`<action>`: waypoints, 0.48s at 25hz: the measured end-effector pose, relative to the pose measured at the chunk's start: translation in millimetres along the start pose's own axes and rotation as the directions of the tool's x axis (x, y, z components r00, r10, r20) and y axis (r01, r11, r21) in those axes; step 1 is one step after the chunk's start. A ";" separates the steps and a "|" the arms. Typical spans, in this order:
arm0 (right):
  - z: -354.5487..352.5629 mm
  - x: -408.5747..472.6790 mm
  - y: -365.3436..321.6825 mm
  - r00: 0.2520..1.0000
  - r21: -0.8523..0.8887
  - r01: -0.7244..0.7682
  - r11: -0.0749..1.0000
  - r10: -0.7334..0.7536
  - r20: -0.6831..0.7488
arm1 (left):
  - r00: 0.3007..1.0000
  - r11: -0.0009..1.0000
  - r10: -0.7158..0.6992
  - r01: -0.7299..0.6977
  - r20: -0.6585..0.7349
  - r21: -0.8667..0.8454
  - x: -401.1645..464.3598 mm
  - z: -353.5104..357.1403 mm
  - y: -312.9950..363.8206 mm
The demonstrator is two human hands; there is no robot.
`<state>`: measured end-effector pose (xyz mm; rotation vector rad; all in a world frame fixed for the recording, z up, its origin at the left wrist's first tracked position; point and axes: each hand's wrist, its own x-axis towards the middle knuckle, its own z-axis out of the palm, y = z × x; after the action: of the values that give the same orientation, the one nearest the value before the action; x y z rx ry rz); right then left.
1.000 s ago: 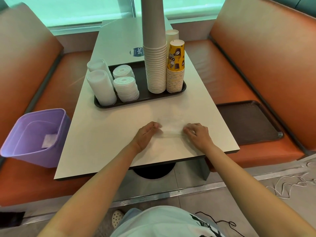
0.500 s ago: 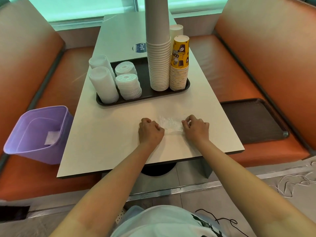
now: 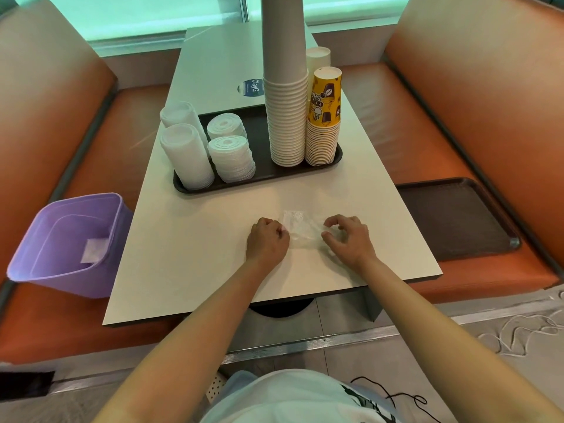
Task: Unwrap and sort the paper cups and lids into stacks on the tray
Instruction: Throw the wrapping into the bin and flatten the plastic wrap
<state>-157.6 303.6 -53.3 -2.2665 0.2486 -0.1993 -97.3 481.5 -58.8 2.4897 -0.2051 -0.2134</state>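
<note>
A: What are the hands doing?

B: Both sit on the pale rectangular tabletop (image 3: 195, 254) near its front edge, with a crumpled clear plastic wrapper (image 3: 300, 228) between them. The left hand (image 3: 268, 243) has its fingers curled into a fist and pinches the wrapper's left end. The right hand (image 3: 348, 239) has its fingers curled over the right end and grips it

A: And the cups and lids?

B: All on the dark brown plastic tray (image 3: 259, 175) farther back on the table. On its right stands a tall stack of plain white paper cups (image 3: 285, 117), rims down, running past the top of the view, and just beside it a shorter stack of yellow printed paper cups (image 3: 324, 129). A white cup (image 3: 319, 58) shows behind those. On the left are four stacks of white plastic lids (image 3: 230, 158), the two outer ones taller and leaning

A: Anything else around?

B: A lilac plastic bin (image 3: 67, 245) on the orange bench to the left, a scrap of paper inside, and a second dark tray (image 3: 457, 218) on the right bench
</note>
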 end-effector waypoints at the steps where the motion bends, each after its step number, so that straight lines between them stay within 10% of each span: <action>1: -0.8 -0.6 0.4 1.000 -0.013 -0.013 1.000 0.013 0.025 | 1.000 1.000 0.008 -0.008 -0.001 -0.011 -0.1 0.4 -1.9; 12: 5.7 0.0 -0.2 0.995 -0.114 -0.074 0.991 0.065 -0.082 | 0.985 0.990 0.121 -0.129 -0.125 -0.056 -6.7 5.4 -10.5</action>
<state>-156.3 307.9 -56.9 -2.3639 0.3887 -0.2426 -103.9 488.0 -68.7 2.4073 -0.2981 -0.0151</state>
